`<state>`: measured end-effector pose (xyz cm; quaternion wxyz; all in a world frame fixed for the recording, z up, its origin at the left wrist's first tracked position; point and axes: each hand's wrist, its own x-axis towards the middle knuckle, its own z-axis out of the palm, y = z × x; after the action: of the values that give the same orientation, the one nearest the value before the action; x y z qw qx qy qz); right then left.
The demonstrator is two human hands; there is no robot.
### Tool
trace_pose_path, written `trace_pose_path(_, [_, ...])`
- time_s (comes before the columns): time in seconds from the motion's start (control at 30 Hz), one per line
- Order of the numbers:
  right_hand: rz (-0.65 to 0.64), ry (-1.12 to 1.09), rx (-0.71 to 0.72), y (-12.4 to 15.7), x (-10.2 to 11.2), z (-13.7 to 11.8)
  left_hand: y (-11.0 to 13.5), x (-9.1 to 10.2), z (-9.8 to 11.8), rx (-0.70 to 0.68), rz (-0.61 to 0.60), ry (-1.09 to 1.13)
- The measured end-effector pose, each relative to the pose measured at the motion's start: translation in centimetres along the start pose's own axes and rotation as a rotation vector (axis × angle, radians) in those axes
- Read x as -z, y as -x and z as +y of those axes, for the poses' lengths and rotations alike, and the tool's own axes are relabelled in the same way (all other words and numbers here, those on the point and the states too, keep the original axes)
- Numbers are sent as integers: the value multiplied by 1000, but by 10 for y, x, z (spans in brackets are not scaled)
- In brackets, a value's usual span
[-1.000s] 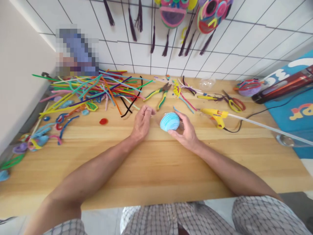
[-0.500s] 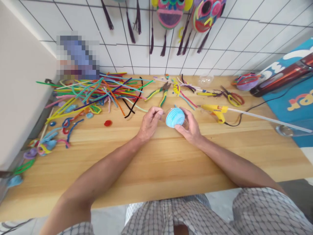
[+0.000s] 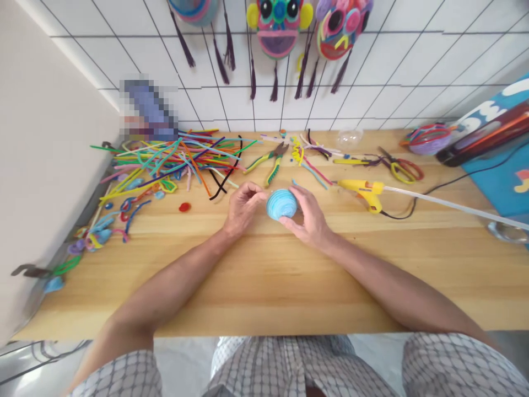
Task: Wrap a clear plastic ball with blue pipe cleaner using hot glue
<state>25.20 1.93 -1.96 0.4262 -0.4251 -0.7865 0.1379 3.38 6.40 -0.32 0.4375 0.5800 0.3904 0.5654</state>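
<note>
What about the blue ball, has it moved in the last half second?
Yes, slightly: the blue ball, in the right hand, shifted left, away from the yellow glue gun.

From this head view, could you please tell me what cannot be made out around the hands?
Head view only.
blue ball: far side hidden by the right hand.
left hand: anything between its closed fingers is too small.
blurred patch at back left: pixelated.
round metal thing at the right edge: cut off.

White tiled wall, wooden table, daylight.
</note>
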Motion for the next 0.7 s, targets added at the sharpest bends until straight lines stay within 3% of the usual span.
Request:
trace_pose_path(0.1, [76, 30, 65, -5, 4, -11, 3, -2, 12, -22, -28, -48])
trace_pose_path(0.23, [172, 48, 266, -15, 23, -34, 11, -8, 33, -85, -117, -95])
trace_pose_path(0.4, [181, 122, 385, -24, 49, -59, 25, -18, 55, -47, -190, -56])
trace_pose_path(0.53, [151, 160, 436, -23, 55, -71, 42, -16, 57, 35, -171, 18])
trace_pose_path(0.7, [106, 144, 462, -15, 49, -79, 67, -6, 49, 168, -156, 74])
